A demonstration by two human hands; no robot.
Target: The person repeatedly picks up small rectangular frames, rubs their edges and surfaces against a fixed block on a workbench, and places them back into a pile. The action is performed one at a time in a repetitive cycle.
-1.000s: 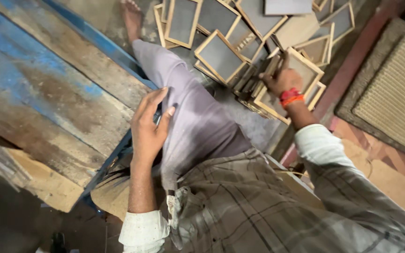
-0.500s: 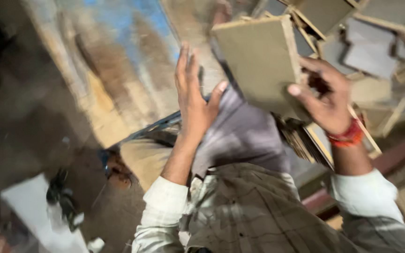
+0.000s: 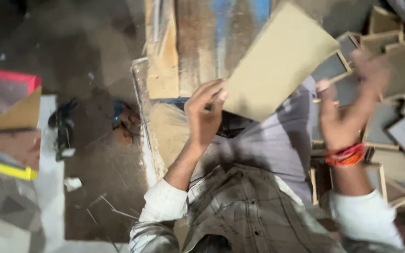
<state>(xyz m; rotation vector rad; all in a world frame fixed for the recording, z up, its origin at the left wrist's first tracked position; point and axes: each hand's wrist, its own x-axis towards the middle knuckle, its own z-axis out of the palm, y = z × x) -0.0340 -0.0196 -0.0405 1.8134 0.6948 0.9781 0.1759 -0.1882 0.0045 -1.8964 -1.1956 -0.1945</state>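
Now the left hand (image 3: 202,115) has taken the tan board (image 3: 280,61), fingers pinching its lower edge at centre frame, while the blurred right hand (image 3: 348,117) has let go, fingers spread

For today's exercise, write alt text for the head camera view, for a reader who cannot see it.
A seated person's left hand grips the lower corner of a flat tan board raised over their lap, while the blurred right hand, wearing an orange wrist thread, is open beside it. Small framed slates lie heaped at right.
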